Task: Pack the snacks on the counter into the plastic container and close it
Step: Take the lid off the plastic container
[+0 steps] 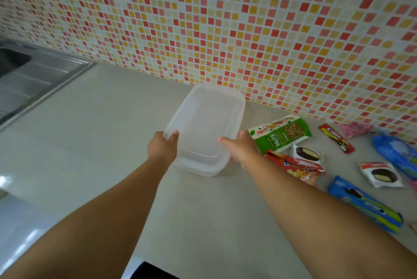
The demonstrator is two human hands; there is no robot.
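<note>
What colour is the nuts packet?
Green, with white lettering; nuts packet shows in the head view.

One plastic container, two hands, nine snack packets.

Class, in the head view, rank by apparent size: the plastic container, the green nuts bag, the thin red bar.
1. Plastic container, largest.
2. Green nuts bag.
3. Thin red bar, smallest.
All three lie at a similar distance from the camera, so the order looks reliable.
</note>
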